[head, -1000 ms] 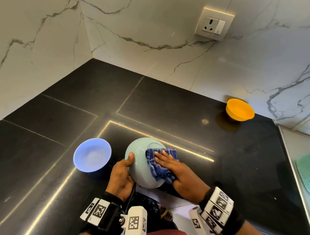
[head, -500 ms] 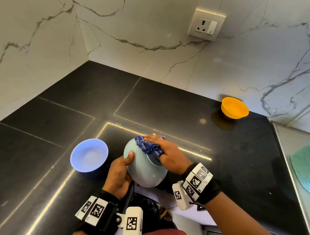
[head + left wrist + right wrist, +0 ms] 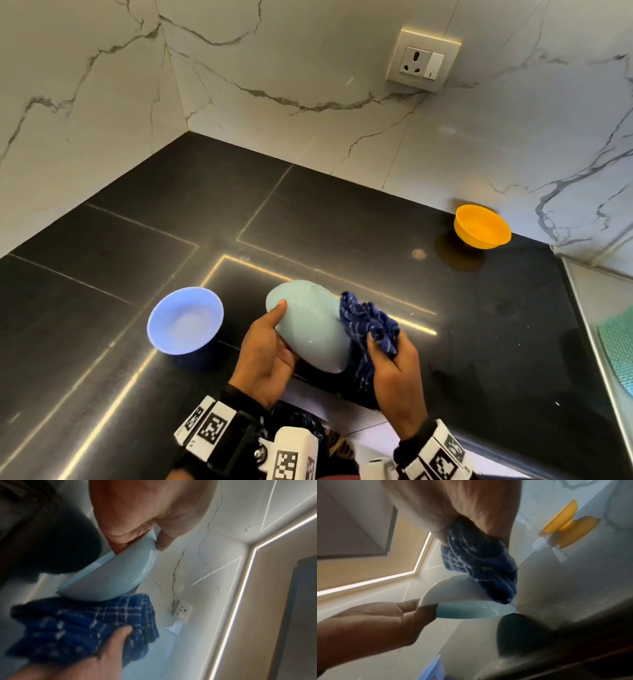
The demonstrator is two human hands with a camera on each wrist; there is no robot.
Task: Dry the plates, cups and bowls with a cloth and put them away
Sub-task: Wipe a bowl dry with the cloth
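My left hand [image 3: 265, 346] grips a pale blue bowl [image 3: 310, 325] by its rim, thumb on the outside, and holds it tilted above the black counter near the front edge. The same bowl [image 3: 109, 574] fills the left wrist view, and the bowl [image 3: 453, 597] shows from below in the right wrist view. My right hand [image 3: 394, 370] holds a bunched dark blue checked cloth [image 3: 371, 325] against the bowl's right side. The cloth [image 3: 85, 622] touches the bowl's underside, and the cloth [image 3: 479, 563] bulges from my fist.
A lilac bowl [image 3: 185, 320] stands upright on the counter to the left of my hands. An orange bowl [image 3: 482, 226] sits at the back right by the marble wall. A socket [image 3: 423, 61] is on that wall. A sink edge [image 3: 589, 329] with a green mat runs along the right.
The right hand has slid the cloth off the top of the pale blue bowl to its right side and bunched it. The left hand has tilted the bowl further over.
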